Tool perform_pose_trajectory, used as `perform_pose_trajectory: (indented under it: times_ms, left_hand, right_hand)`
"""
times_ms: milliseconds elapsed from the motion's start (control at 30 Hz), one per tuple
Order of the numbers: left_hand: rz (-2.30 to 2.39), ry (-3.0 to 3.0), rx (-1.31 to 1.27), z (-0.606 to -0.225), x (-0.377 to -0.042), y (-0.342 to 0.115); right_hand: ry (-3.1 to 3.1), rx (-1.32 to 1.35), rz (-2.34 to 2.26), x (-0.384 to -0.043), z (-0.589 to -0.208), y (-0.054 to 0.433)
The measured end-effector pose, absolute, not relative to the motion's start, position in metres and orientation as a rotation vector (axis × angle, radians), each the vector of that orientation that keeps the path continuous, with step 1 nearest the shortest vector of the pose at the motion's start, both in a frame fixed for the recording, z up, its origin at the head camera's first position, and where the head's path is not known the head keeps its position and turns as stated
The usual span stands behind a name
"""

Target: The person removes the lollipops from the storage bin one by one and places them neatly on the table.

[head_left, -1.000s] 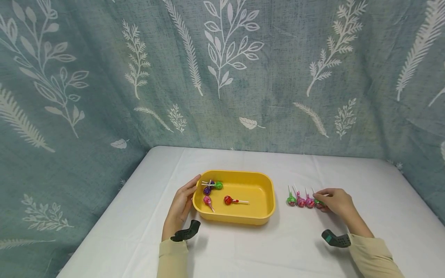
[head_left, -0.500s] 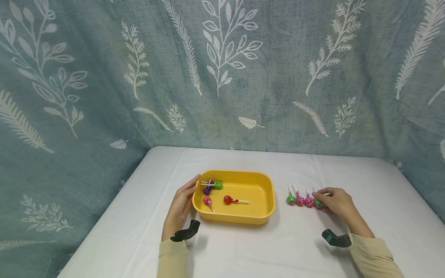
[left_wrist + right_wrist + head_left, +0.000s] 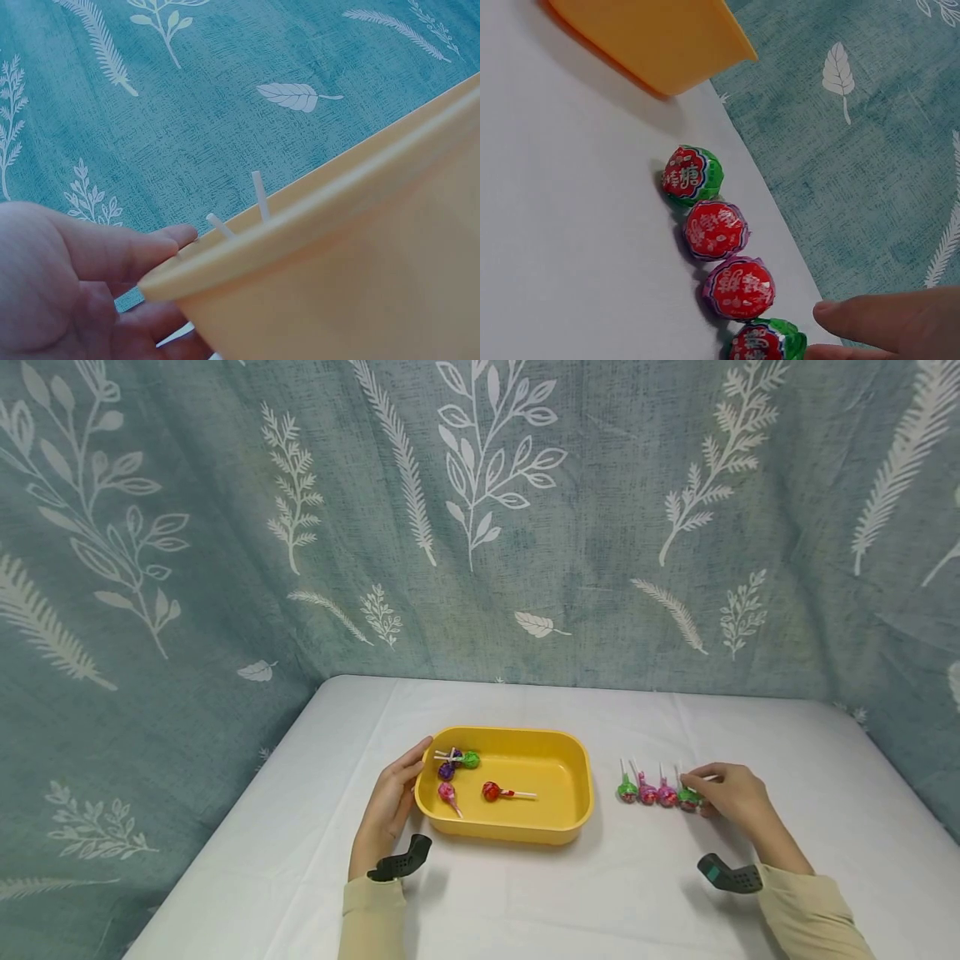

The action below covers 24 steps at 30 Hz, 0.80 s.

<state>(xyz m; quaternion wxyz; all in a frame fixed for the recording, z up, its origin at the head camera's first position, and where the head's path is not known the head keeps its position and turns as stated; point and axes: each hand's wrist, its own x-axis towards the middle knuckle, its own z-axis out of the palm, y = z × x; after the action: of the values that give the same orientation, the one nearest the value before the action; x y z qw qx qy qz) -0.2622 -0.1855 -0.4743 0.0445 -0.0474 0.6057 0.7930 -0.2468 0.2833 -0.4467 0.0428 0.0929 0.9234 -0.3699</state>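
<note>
Only my right wrist view shows the lollipops (image 3: 739,288) lettered; right hand (image 3: 727,793) beside them, grip unclear; left hand (image 3: 390,797) straight against yellow tray (image 3: 553,767).

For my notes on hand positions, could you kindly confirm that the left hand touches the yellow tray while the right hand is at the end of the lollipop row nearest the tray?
Not quite: the head view shows the right hand at the end of the lollipop row farthest from the tray. The left hand does touch the yellow tray.
</note>
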Motion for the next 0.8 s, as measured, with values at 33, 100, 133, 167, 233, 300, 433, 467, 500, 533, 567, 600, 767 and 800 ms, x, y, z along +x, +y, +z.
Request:
perform_pose_trajectory:
  times_ms: [33, 100, 133, 167, 233, 300, 433, 467, 500, 533, 567, 600, 767, 800]
  left_hand:
    - [2.425, 1.848, -0.141, -0.474, -0.262, -0.185]
    - [2.429, 1.847, -0.132, -0.475, -0.262, -0.185]
    - [2.433, 1.843, -0.134, -0.475, -0.262, -0.185]
    - [2.437, 1.843, -0.136, -0.475, -0.262, -0.185]
    - [2.441, 1.841, -0.135, -0.475, -0.262, -0.185]
    - [2.441, 1.838, -0.143, -0.475, -0.262, -0.184]
    - [2.437, 1.838, -0.147, -0.475, -0.261, -0.185]
    - [2.435, 1.841, -0.151, -0.475, -0.261, -0.185]
    - [2.436, 1.844, -0.149, -0.475, -0.261, -0.185]
    - [2.434, 1.851, -0.151, -0.475, -0.261, -0.185]
    - [2.435, 1.849, -0.158, -0.475, -0.261, -0.185]
    - [2.43, 1.855, -0.164, -0.475, -0.261, -0.185]
    - [2.437, 1.846, -0.159, -0.474, -0.262, -0.185]
    - [2.435, 1.847, -0.162, -0.474, -0.262, -0.185]
  right_hand:
    - [2.823, 0.293, -1.141, -0.246, -0.446, 0.284]
    - [2.834, 0.303, -1.142, -0.246, -0.444, 0.284]
    - [2.848, 0.302, -1.137, -0.246, -0.443, 0.284]
    - [2.864, 0.3, -1.135, -0.246, -0.442, 0.284]
    - [2.904, 0.281, -1.12, -0.245, -0.439, 0.283]
    - [2.94, 0.251, -1.127, -0.246, -0.436, 0.28]
    - [2.957, 0.208, -1.211, -0.251, -0.433, 0.267]
    - [2.946, 0.19, -1.241, -0.254, -0.432, 0.264]
    - [2.937, 0.173, -1.267, -0.256, -0.432, 0.26]
    - [2.933, 0.16, -1.306, -0.258, -0.432, 0.256]
    - [2.919, 0.134, -1.333, -0.26, -0.43, 0.251]
    - [2.91, 0.111, -1.353, -0.262, -0.428, 0.246]
    - [2.848, -0.007, -1.418, -0.266, -0.413, 0.214]
    - [2.834, -0.02, -1.431, -0.266, -0.409, 0.206]
